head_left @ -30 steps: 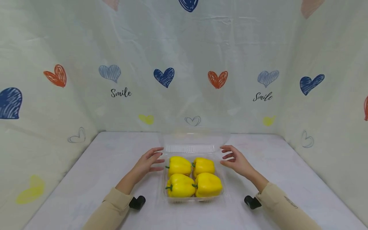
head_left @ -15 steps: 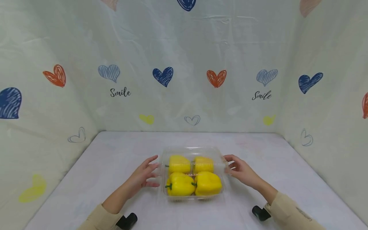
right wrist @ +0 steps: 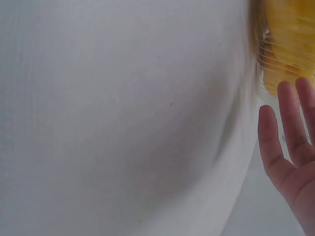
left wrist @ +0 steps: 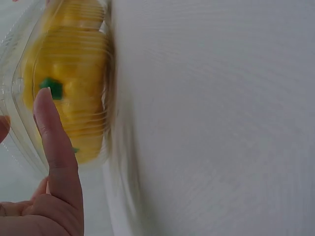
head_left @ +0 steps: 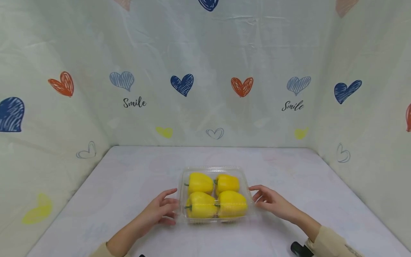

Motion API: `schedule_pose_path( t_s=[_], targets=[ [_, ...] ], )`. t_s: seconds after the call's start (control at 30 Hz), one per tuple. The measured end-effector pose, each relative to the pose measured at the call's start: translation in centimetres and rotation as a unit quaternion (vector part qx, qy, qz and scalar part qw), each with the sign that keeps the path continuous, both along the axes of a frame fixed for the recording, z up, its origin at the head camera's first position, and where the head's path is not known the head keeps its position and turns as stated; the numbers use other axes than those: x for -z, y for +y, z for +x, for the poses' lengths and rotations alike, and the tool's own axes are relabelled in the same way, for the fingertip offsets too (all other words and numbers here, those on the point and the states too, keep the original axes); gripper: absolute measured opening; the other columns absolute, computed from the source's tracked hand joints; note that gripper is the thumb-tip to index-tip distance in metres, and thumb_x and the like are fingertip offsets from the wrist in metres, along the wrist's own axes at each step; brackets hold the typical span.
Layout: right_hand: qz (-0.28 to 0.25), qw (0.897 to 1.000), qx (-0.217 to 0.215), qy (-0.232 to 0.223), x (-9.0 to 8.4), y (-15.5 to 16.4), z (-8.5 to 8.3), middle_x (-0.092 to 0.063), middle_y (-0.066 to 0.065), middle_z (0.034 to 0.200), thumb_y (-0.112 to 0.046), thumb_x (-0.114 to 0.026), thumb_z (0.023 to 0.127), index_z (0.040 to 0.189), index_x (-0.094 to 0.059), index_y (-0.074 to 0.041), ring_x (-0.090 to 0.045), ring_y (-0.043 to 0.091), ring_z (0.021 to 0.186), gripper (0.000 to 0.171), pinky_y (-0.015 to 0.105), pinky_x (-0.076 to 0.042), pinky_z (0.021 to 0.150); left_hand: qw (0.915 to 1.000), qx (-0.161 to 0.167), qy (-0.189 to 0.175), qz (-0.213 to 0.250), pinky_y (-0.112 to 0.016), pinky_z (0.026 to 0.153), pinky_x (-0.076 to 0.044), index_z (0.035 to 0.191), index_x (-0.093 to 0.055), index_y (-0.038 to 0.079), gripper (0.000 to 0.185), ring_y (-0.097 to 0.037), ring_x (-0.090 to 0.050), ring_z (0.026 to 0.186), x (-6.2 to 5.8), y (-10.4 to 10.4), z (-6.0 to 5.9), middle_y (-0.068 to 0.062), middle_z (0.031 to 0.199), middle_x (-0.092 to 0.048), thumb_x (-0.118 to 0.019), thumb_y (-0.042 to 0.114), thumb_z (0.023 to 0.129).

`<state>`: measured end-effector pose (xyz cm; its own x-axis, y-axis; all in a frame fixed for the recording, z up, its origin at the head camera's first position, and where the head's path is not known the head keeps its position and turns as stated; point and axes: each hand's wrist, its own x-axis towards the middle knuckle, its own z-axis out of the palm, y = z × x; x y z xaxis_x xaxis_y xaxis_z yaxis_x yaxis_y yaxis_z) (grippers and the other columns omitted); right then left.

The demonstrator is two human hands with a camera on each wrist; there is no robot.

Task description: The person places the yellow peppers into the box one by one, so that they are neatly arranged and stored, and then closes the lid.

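A clear plastic clamshell container (head_left: 218,220) stands on the table with several yellow bell peppers (head_left: 232,205) inside, their green stems pointing left. Its see-through lid lies down over them. At the container's left side is my left hand (head_left: 157,213), fingers spread and loosely bent, fingertips right at the wall. The left wrist view has one straight finger in front of the ribbed wall and a green stem (left wrist: 53,89). My right hand (head_left: 273,204) is at the opposite side, its fingers reaching toward the edge. In the right wrist view its fingers (right wrist: 291,115) look extended and hold nothing.
A white-covered table (head_left: 138,164) surrounds the container. Behind it and along both sides hangs a pale curtain (head_left: 212,53) printed with hearts and "Smile". A black wrist device (head_left: 301,249) shows at the right sleeve (head_left: 330,242).
The lid, raised at the back a second ago, has swung forward and down over the bell peppers. Both hands have moved toward me along the container's sides.
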<state>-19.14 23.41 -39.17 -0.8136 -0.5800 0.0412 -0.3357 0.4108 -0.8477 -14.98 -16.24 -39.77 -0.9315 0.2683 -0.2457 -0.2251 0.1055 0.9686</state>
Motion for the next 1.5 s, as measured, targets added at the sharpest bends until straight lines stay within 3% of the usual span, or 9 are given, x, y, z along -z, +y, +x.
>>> schedule_pose_path(
  t_s=[0.17,0.37,0.6,0.9,1.2,1.5],
  targets=[
    [-0.036,0.996,-0.041,-0.074,0.1,0.0,0.5,-0.061,0.016,0.096,-0.011,-0.059,0.092,0.139,-0.03,0.002,-0.058,0.019,0.083,0.057,0.026,-0.05,0.073,0.9997,0.022,0.0,0.008,-0.039,0.071,-0.056,0.145,-0.022,0.004,0.072,-0.025,-0.062,0.079,0.2,0.0,0.4,-0.018,0.123,-0.05,-0.063,0.014,0.086],
    [-0.043,0.99,-0.022,-0.129,0.0,-0.8,0.6,-0.065,0.014,0.087,-0.015,-0.067,0.087,0.14,-0.023,0.002,-0.061,0.024,0.078,0.071,0.029,-0.051,0.072,0.9982,0.041,0.001,0.043,-0.038,0.076,-0.054,0.147,-0.017,0.005,0.079,-0.025,-0.063,0.085,0.3,-0.1,0.2,-0.022,0.13,-0.042,-0.066,0.007,0.085],
    [-0.039,0.989,-0.002,-0.142,-1.0,-1.4,0.1,-0.066,0.016,0.083,-0.014,-0.067,0.086,0.143,-0.019,0.001,-0.063,0.029,0.077,0.075,0.033,-0.053,0.074,0.9972,0.024,-0.009,0.07,-0.036,0.078,-0.054,0.147,-0.014,0.006,0.083,-0.023,-0.064,0.087,0.4,0.5,-0.9,-0.026,0.132,-0.036,-0.068,0.0,0.083],
    [-0.101,0.969,-0.004,-0.226,-0.7,-1.4,-0.6,-0.066,0.021,0.088,-0.007,-0.062,0.089,0.145,-0.011,0.001,-0.066,0.029,0.077,0.077,0.041,-0.054,0.077,0.9964,0.007,-0.049,0.068,-0.038,0.08,-0.053,0.149,-0.007,0.014,0.094,-0.022,-0.062,0.083,-0.2,1.1,-1.4,-0.033,0.135,-0.025,-0.068,-0.007,0.08],
    [-0.127,0.967,0.011,-0.223,-0.2,-1.7,-0.6,-0.067,0.019,0.085,-0.005,-0.066,0.086,0.145,-0.011,0.002,-0.066,0.024,0.073,0.081,0.04,-0.055,0.075,0.9952,-0.012,-0.05,0.084,-0.034,0.076,-0.054,0.15,-0.007,0.016,0.095,-0.02,-0.061,0.079,0.1,1.2,-1.3,-0.037,0.135,-0.026,-0.062,-0.014,0.079],
    [-0.126,0.968,0.052,-0.209,-0.1,-2.4,-0.4,-0.066,0.013,0.072,0.002,-0.062,0.085,0.145,-0.014,0.003,-0.064,0.021,0.064,0.077,0.037,-0.054,0.076,0.9925,-0.039,-0.06,0.099,-0.031,0.071,-0.055,0.149,-0.01,0.02,0.096,-0.021,-0.059,0.074,0.1,1.8,-1.5,-0.026,0.12,-0.046,-0.058,-0.019,0.077]
  ],
)
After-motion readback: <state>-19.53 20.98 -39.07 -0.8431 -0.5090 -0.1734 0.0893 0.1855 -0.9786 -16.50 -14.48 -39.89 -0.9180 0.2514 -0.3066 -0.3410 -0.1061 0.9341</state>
